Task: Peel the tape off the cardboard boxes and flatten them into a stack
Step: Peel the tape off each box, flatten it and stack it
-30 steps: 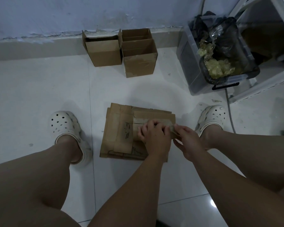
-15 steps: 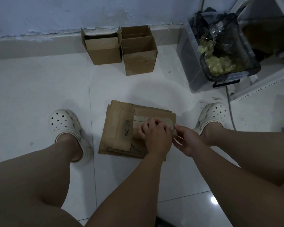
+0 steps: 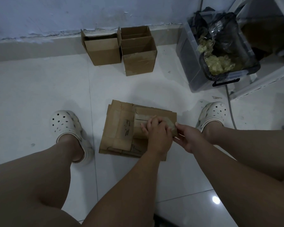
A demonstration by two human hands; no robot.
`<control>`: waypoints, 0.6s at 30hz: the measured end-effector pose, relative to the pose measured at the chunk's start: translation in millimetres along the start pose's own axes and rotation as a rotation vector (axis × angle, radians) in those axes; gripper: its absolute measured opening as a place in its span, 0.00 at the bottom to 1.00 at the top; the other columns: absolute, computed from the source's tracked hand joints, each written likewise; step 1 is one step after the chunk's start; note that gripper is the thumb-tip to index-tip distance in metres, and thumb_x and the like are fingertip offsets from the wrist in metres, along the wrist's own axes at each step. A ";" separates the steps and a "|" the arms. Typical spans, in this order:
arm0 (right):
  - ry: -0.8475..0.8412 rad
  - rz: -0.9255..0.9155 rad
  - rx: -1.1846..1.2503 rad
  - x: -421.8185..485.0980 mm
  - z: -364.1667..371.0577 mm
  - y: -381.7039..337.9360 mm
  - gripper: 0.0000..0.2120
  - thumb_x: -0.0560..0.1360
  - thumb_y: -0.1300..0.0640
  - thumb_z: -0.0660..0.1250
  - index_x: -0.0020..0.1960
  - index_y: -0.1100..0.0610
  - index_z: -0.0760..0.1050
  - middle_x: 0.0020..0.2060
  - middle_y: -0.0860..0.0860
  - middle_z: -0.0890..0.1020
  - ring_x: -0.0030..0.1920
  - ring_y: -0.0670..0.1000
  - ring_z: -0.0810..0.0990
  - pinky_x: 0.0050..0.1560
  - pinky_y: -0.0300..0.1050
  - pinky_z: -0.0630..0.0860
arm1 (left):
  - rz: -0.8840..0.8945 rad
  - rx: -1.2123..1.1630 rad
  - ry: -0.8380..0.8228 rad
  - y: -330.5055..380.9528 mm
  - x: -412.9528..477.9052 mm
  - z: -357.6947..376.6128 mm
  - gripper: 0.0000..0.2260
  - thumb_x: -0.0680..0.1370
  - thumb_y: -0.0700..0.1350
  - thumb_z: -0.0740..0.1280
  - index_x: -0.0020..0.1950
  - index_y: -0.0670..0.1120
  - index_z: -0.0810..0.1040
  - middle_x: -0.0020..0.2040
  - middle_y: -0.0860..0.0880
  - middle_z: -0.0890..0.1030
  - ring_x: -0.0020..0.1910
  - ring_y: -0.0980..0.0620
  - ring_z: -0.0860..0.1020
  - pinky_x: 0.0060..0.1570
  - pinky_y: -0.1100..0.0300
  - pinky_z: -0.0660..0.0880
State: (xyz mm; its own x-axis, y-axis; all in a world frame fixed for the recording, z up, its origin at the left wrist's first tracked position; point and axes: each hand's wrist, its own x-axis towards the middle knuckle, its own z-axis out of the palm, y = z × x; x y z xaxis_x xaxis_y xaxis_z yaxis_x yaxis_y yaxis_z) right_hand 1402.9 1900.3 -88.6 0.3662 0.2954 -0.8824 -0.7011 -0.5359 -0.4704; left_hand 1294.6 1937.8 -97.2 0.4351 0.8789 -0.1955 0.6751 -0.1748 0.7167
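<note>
Cardboard stack (image 3: 120, 135), made of flat brown corrugated sheets with squared edges, lies at frame centre on the glossy white tile floor (image 3: 39, 95). A small folded box (image 3: 138, 128) sits on top. The left hand (image 3: 158, 135) curls its fingers over the box, and the right hand (image 3: 188, 139) pinches its right end. Two open boxes (image 3: 138, 58) stand at upper centre. At upper right, crumpled yellowish tape (image 3: 220, 64) fills a clear plastic bin (image 3: 190, 66).

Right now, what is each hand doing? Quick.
Left hand: grips the small cardboard box from above.
Right hand: pinches the box's right end; whether it holds tape cannot be told.
</note>
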 end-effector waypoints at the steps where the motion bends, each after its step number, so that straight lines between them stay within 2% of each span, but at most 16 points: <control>1: 0.003 -0.008 0.002 -0.7 0.0 0.4 0.06 0.76 0.59 0.68 0.48 0.62 0.78 0.44 0.55 0.83 0.44 0.51 0.81 0.37 0.46 0.79 | 0.004 -0.002 -0.011 -0.3 -0.3 0.1 0.09 0.79 0.44 0.59 0.51 0.43 0.78 0.65 0.49 0.69 0.73 0.51 0.54 0.63 0.56 0.24; 3: 0.009 -0.046 -0.021 -2.0 0.0 1.3 0.05 0.76 0.59 0.68 0.47 0.62 0.78 0.42 0.55 0.83 0.43 0.50 0.82 0.35 0.45 0.79 | 0.007 -0.004 -0.041 -0.8 -0.5 0.2 0.09 0.78 0.44 0.60 0.49 0.42 0.78 0.65 0.49 0.69 0.73 0.52 0.53 0.63 0.55 0.24; 6: 0.043 -0.124 -0.071 -3.6 0.3 3.7 0.04 0.76 0.59 0.68 0.44 0.60 0.78 0.39 0.54 0.83 0.41 0.50 0.82 0.32 0.43 0.79 | 0.003 -0.005 -0.078 -1.5 -0.7 -0.2 0.05 0.74 0.42 0.62 0.39 0.45 0.73 0.62 0.50 0.70 0.73 0.52 0.53 0.62 0.54 0.23; 12: 0.103 -0.200 -0.129 -4.1 5.6 8.7 0.06 0.77 0.59 0.68 0.43 0.60 0.77 0.43 0.58 0.81 0.43 0.53 0.80 0.36 0.45 0.78 | 0.011 -0.006 -0.071 -1.3 -0.4 -4.0 0.12 0.71 0.44 0.66 0.30 0.48 0.66 0.59 0.50 0.69 0.70 0.50 0.57 0.60 0.57 0.20; 16: 0.138 -0.281 -0.203 -3.0 9.2 9.0 0.06 0.77 0.59 0.66 0.47 0.63 0.77 0.45 0.60 0.81 0.42 0.54 0.80 0.36 0.45 0.79 | 0.020 -0.012 -0.056 -1.6 0.9 -7.7 0.14 0.71 0.44 0.67 0.27 0.50 0.67 0.60 0.50 0.69 0.68 0.50 0.59 0.58 0.61 0.18; 18: 0.140 -0.303 -0.227 -1.8 9.6 9.8 0.07 0.78 0.59 0.66 0.47 0.63 0.77 0.43 0.59 0.80 0.41 0.53 0.79 0.34 0.45 0.78 | 0.022 -0.009 -0.068 -2.0 0.2 -10.1 0.13 0.71 0.44 0.67 0.28 0.48 0.68 0.62 0.49 0.68 0.69 0.50 0.59 0.59 0.60 0.19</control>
State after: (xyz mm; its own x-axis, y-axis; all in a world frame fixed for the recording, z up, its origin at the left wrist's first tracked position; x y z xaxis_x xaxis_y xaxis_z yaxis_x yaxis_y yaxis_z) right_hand 1389.5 1902.1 -91.5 0.6264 0.3650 -0.6887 -0.4009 -0.6069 -0.6863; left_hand 1287.4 1942.8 -91.9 0.4893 0.8426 -0.2249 0.6596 -0.1889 0.7274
